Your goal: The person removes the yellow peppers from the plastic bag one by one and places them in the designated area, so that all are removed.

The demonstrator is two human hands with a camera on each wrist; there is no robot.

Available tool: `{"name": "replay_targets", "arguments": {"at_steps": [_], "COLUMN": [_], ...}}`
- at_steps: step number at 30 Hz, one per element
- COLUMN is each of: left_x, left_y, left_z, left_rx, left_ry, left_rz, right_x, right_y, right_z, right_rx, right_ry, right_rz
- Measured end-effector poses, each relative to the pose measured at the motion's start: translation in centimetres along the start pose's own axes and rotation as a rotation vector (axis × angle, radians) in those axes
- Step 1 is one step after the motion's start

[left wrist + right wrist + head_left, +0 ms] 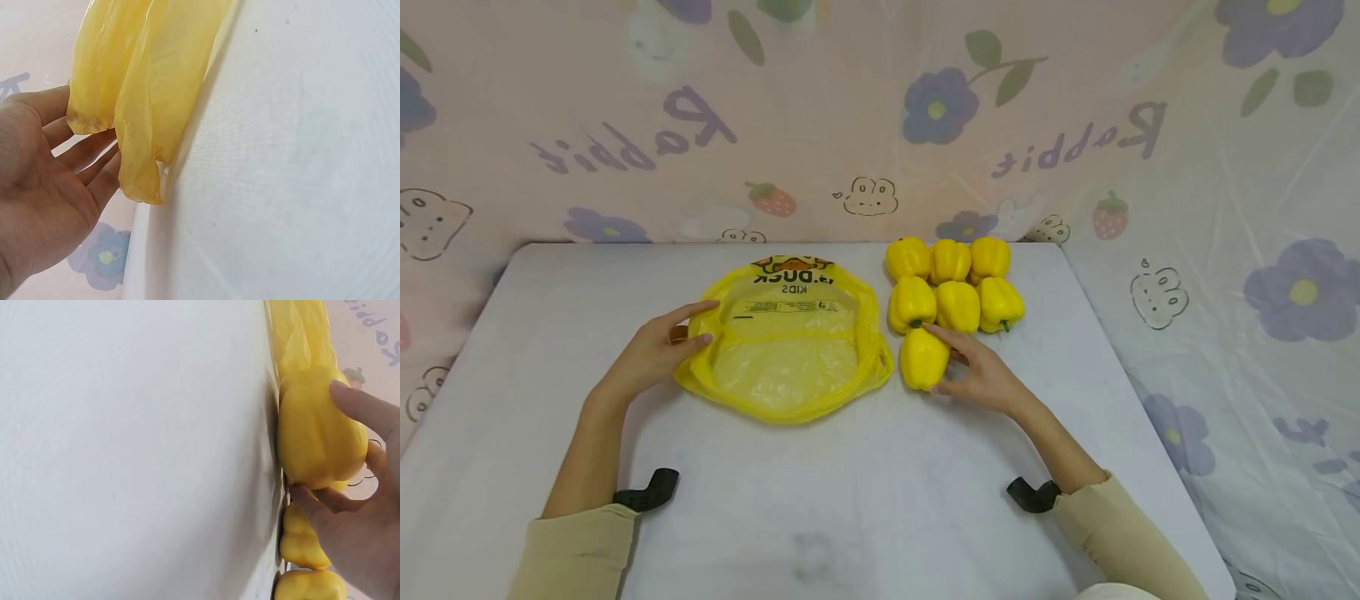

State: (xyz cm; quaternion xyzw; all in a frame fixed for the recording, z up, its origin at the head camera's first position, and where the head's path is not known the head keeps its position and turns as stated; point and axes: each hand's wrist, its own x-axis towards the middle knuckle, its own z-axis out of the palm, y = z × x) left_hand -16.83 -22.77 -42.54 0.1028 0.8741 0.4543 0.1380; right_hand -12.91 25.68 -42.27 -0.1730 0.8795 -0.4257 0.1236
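A yellow plastic bag [782,350] with its mouth spread wide lies on the white table, dark lettering on its inner back wall. My left hand [658,346] touches its left rim with fingers fairly straight. The left wrist view shows that hand [50,181] behind hanging yellow folds [137,125], which hide the fingertips. With thumb and fingers, my right hand [981,371] grips a yellow bell pepper [923,360] just right of the bag. In the right wrist view, the thumb and fingers stand on opposite sides of that pepper [322,428].
Several more yellow bell peppers [957,307] stand in two rows behind the gripped one, close together. A patterned cloth [820,125] hangs along the table's [820,517] back edge. Black curved pieces [651,492] sit at both forearms.
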Motion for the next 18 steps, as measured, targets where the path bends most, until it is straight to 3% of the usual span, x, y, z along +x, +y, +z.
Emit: {"name": "replay_targets", "arguments": {"at_steps": [7, 18], "left_x": [-0.04, -0.52], "left_y": [0.20, 0.50], "left_z": [0.06, -0.50], "left_rx": [0.004, 0.039], "left_ry": [-0.001, 0.004], "left_rz": [-0.008, -0.027], "right_x": [0.14, -0.13], "right_y": [0.07, 0.07], "right_z": [0.24, -0.19], "right_rx": [0.062, 0.013], "right_ry": [0.019, 0.052], "right_rz": [-0.011, -0.070]}}
